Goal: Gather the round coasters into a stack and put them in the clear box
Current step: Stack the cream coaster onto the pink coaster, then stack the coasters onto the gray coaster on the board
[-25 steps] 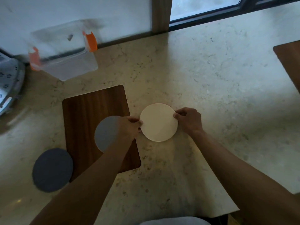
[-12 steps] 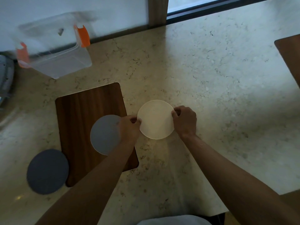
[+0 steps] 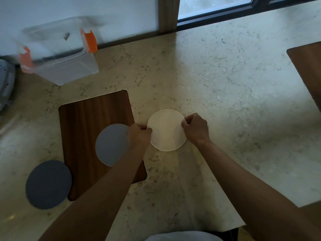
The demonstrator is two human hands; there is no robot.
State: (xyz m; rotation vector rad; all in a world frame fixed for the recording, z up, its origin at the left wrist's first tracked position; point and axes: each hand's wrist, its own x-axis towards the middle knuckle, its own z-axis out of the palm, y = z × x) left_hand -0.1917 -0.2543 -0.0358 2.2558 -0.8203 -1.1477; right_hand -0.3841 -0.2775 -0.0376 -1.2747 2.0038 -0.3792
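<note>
A white round coaster (image 3: 166, 130) is at the middle of the marble counter, pinched at its left edge by my left hand (image 3: 139, 135) and at its right edge by my right hand (image 3: 195, 127). A light grey round coaster (image 3: 111, 145) lies on the dark wooden board (image 3: 90, 119), partly under my left wrist. A darker grey round coaster (image 3: 47, 184) rests on the counter, overlapping the board's lower left edge. The clear box (image 3: 64, 66) with orange latches stands open at the far left against the wall.
A second wooden board (image 3: 307, 66) pokes in at the right edge. A grey patterned object (image 3: 5, 80) sits at the far left edge. A window frame (image 3: 225, 13) runs along the back. The counter's front edge is near my body.
The white coaster has stayed between both hands at about the same spot. The view has shifted slightly; the hands' grip on the edges looks a little tighter.
</note>
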